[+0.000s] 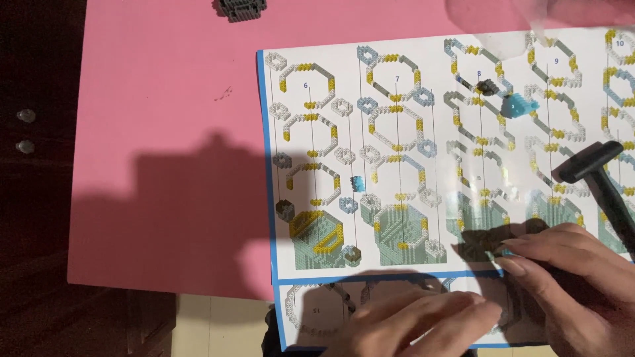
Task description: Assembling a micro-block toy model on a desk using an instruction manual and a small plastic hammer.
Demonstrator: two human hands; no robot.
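A printed instruction sheet (397, 125) with block-building diagrams lies on a pink table (165, 99). My left hand (410, 320) rests flat on the sheet's lower edge, fingers together and pointing right, holding nothing. My right hand (569, 277) comes in from the right. Its fingertips pinch a small dark and teal block piece (486, 241) against the sheet. Just above that hand, a small black hammer (595, 165) lies with its handle running off to the right.
Loose tiny pieces sit on the sheet: a light blue cluster (517, 104), a dark bit (487, 86), a blue bit (358, 183). A clear plastic bag (516, 16) lies at the top right, a dark grey block part (241, 8) at the top edge. The table's front edge (165, 289) is near.
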